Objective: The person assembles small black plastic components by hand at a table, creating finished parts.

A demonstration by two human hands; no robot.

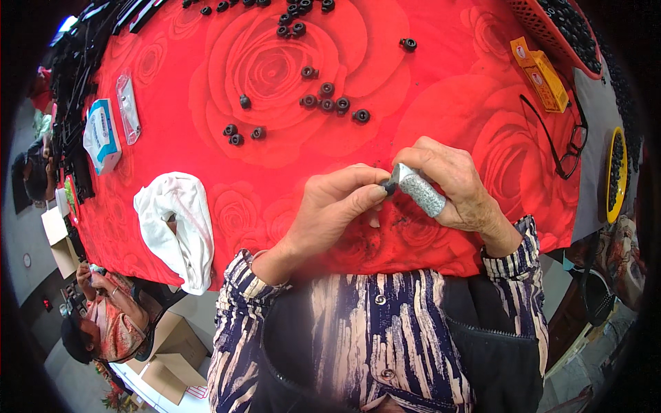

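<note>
"What is at the far left?"

"A seated person (117, 320) in an orange patterned top, hands raised together. Moving right, a blue-and-white tissue pack (103, 138) lies on a red rose-print tablecloth (454, 89), with a clear packet (127, 107) just beside it. Nearer the wearer is a crumpled white cloth (197, 227)."

"And toward the middle?"

"Small black round parts (342, 104) lie scattered, some in clusters, beyond the hands."

"What are the hands doing?"

"The left hand (327, 206) pinches a small black piece (390, 186) between thumb and fingertips, above the near part of the tablecloth. To its right, the right hand (458, 182) is wrapped around a silver speckled handle (423, 195), whose upper end is close against the piece. I cannot tell whether they touch. Dark crumbs (401, 221) dot the tablecloth below."

"What is on the right?"

"A red basket (540, 26) of black parts at the top, an orange-yellow box (544, 81) below it, then dark-framed eyeglasses (573, 150) near the box. Furthest right is a yellow-rimmed dish (614, 215) holding more small dark pieces."
</note>
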